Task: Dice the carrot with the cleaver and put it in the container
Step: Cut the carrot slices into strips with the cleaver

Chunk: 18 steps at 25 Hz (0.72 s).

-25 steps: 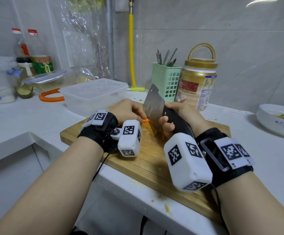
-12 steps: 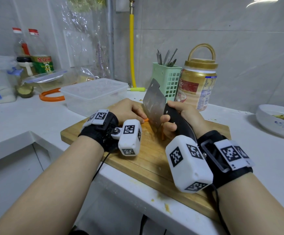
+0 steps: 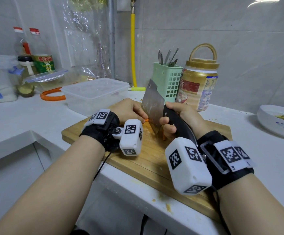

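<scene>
Your white bench (image 3: 36,116) sits against grey tiled walls, carrying a wooden board (image 3: 148,160). Right hand (image 3: 180,119) fingers wrap the cleaver (image 3: 152,107) handle; left hand (image 3: 129,109) fingers curl onto the carrot (image 3: 146,119), just beyond their tips. The clear container (image 3: 95,94) stands behind your left fingers. Since a second ago, the blade has lifted slightly.

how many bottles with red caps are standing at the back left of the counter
2. One bottle stands farthest left against the wall; the other bottle, with a green label, is right beside it. More may be hidden behind the clear tubs in front.
</scene>
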Available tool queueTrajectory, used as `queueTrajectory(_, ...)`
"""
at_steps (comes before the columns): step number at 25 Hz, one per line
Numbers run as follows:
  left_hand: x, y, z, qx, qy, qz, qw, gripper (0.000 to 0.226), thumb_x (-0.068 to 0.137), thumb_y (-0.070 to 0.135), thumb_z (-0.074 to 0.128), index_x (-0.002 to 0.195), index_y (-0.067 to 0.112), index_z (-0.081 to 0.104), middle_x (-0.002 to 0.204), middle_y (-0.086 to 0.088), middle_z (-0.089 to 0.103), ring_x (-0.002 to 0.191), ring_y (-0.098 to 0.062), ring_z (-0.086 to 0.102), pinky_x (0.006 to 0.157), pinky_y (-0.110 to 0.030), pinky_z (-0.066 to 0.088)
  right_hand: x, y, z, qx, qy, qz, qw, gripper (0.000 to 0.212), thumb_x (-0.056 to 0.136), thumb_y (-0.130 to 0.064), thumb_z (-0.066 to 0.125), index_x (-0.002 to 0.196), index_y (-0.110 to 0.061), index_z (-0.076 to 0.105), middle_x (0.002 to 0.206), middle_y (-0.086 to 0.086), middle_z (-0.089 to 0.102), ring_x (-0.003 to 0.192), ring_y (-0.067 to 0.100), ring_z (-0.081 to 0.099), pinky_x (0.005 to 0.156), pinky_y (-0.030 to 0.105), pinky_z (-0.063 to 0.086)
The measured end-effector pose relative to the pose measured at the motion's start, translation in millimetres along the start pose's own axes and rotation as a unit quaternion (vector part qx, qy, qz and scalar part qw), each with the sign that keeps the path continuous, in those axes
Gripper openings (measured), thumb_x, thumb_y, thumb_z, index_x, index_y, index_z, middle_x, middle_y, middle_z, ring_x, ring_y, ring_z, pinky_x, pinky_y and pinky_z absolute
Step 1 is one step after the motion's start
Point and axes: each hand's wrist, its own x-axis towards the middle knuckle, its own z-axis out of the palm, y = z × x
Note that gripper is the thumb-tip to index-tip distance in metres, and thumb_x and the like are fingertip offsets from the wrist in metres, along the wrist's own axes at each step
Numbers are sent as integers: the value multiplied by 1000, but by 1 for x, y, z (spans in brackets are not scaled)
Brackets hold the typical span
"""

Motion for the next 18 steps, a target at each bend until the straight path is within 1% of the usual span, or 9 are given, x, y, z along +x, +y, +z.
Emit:
queueTrajectory(6,-1,2,0,-4,0,3,1000,23,76,11,80,73,34,76,85,7,74,93,-17,69,96,-43,52,-1,0,1,4,3,-1,1000,20,99,-31,43,91,-12,45,55,5,42,30,13,35,37,12,29)
queueTrajectory(10,-1,1,-1,-1,0,-6,1000,23,76,13,81,71,36,77,83,10,75,92,-15,69,95,-43,52,-2,-3,3,-20,15,5,1000,21,99,-31,46,95,-11,45,56,6,43,29,14,37,35,13,31)
queueTrajectory(13,-2,3,0,-8,9,-10,1000,25,75,11,80,67,34,75,74,12,72,83,-11,67,94,-42,53,3,0,12,-66,49,-8,997,25,97,-29,53,106,-7,46,59,8,44,28,15,40,32,15,34)
queueTrajectory(15,-2,3,0,-3,10,-14,1000,28,75,11,80,63,35,74,69,14,70,79,-10,65,92,-42,54,7,0,15,-66,61,-8,996,26,97,-28,54,109,-6,45,62,8,44,28,14,42,31,15,34)
queueTrajectory(18,-4,4,0,-5,6,-24,1000,25,73,14,80,67,38,76,78,7,74,88,-18,69,93,-46,53,6,-6,14,-50,44,18,998,24,98,-30,51,111,-11,44,61,7,42,27,13,40,31,14,33)
